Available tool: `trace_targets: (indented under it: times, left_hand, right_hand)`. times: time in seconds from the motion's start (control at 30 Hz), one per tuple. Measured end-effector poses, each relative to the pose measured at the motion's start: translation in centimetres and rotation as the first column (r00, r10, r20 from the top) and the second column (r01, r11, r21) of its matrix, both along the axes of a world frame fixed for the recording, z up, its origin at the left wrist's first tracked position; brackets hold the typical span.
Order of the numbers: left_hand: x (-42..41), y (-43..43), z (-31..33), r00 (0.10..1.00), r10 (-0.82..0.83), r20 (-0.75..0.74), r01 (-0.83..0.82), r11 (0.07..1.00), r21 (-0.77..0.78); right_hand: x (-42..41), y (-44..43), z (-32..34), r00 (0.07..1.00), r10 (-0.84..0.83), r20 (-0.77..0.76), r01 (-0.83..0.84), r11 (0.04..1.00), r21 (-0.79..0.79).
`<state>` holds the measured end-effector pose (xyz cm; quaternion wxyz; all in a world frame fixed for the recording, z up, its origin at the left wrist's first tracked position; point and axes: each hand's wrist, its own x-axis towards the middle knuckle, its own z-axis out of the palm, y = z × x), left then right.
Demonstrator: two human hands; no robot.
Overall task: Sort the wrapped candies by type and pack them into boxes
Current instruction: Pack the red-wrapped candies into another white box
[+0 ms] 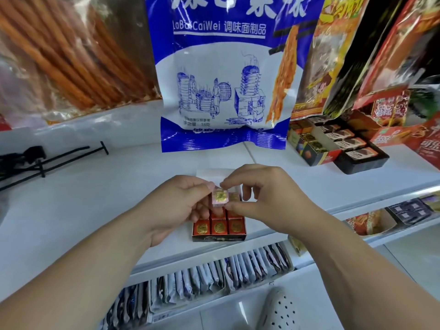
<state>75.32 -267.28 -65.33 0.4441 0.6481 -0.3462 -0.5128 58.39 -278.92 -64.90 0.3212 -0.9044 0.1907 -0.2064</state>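
Far left of the fingers, a black hook (50, 158) lies on the white shelf (95, 206); the left hand (177, 206) has curled fingers and pinches the left side of a small wrapped candy (220, 198) with a gold seal; just below the fingers stands an open box (218, 238) holding red candies (219, 227); the right hand (259, 194) pinches the same candy between thumb and forefinger; further right are dark boxes (357, 153).
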Motion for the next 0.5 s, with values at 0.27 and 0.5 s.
trace_targets:
  times: [0.27, 0.5]
  left_hand:
    - [1.4, 0.1, 0.4, 0.872, 0.109, 0.478, -0.108, 0.994, -0.029]
    - [1.7, 1.7, -0.8, 0.708, -0.279, 0.648, 0.167, 0.959, 0.23]
  right_hand:
    - [0.2, -2.4, -1.1, 0.964, -0.262, -0.042, 0.257, 0.961, -0.104]
    - [1.8, -2.7, -3.1, 0.948, -0.245, -0.204, 0.188, 0.946, -0.264]
